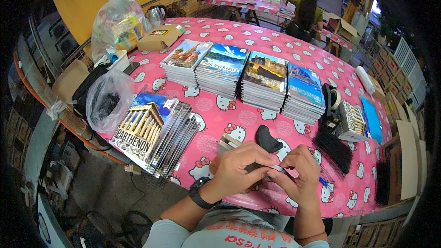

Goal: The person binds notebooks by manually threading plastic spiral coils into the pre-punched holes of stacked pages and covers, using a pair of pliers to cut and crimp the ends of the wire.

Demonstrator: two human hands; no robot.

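My left hand [240, 167], with a black watch on its wrist, is closed around a booklet [227, 142] near the table's front edge. Only the booklet's pale page edges show beyond the fingers; the rest is hidden. My right hand [301, 174] pinches at the booklet's near edge, thumb and forefinger meeting the left hand's fingertips at a small whitish bit. Just beyond the hands lies a black curved piece [268, 139], perhaps a cloth mask. A blue pen-like tool [324, 182] lies by the right hand, close to a heap of black binding coils [334, 152].
Fanned spiral-bound booklets [144, 133] lie at left. Several booklet stacks [223, 71] stand across the middle. At right are a tape dispenser [333, 103] and another stack [351, 121]. Plastic bags [110, 101] and an open carton [161, 37] sit far left. A person [308, 14] sits behind.
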